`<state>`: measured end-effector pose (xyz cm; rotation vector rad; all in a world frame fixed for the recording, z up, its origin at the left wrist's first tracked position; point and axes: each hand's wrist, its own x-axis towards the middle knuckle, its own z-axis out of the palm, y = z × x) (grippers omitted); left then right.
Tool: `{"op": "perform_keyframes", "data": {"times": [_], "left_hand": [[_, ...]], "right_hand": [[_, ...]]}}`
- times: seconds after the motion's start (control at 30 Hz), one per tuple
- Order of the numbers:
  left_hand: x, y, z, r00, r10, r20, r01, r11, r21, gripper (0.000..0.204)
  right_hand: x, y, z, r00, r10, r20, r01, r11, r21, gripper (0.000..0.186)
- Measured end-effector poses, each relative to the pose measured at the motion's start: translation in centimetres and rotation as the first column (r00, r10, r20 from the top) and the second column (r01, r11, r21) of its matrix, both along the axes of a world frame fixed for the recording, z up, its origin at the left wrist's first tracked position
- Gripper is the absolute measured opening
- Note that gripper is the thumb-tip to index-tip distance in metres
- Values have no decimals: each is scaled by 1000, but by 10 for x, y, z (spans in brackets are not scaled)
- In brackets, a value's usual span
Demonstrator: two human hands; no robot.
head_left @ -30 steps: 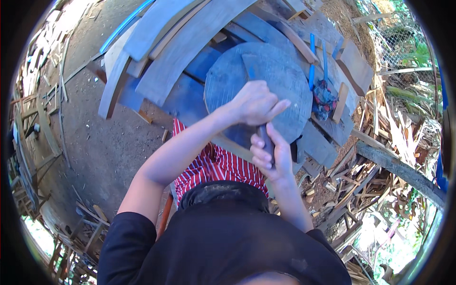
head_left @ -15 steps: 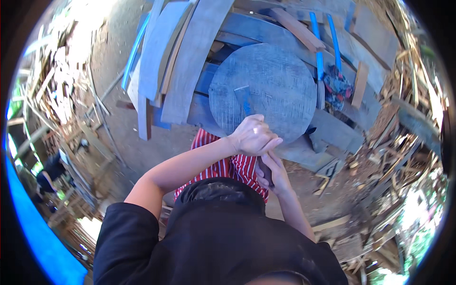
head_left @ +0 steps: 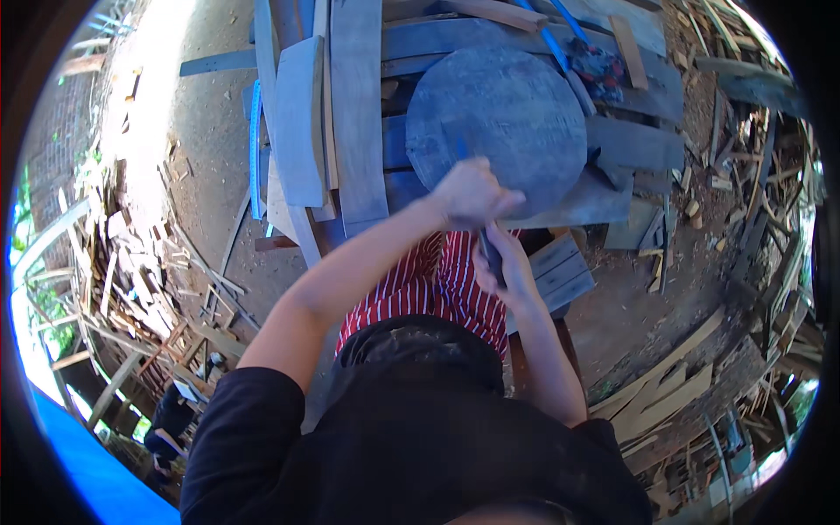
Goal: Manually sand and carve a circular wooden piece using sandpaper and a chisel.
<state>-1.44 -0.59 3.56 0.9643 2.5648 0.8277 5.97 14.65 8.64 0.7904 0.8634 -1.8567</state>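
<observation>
My left hand (head_left: 472,188) is closed on a hand tool, just above my right hand (head_left: 506,261), which is closed round the tool's dark handle (head_left: 490,254). The tool's flat head (head_left: 459,140) is blurred, with a bluish part, over a round, grey, scuffed board (head_left: 516,96). That board lies on loosely stacked planks (head_left: 359,105) in front of my legs in red striped trousers. Blue lengths (head_left: 551,48) and a crumpled multicoloured cloth (head_left: 599,74) lie to the right of the round board.
Curved wooden pieces (head_left: 297,122) are stacked at the left of the planks. Scrap wood (head_left: 122,289) lies in heaps on both sides of the dirt floor. A blue sheet (head_left: 83,459) is at the lower left, beside what looks like a person in dark clothing (head_left: 171,420).
My view has shifted, so the boards sit higher in the picture. My hands and the tool came toward my body, then moved slightly forward again. Both hands still grip the tool.
</observation>
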Motion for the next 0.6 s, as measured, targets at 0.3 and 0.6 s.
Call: {"op": "perform_keyframes", "data": {"times": [0.3,0.6], "left_hand": [[61,0,22,995,-51,82,42,992,118,46],[-34,-42,-4,998,29,58,-38,987,156,46]], "right_hand": [[68,-2,24,996,-62,57,60,998,24,31],[-17,-49,-11,989,-141,-51,140,990,-18,28]]}}
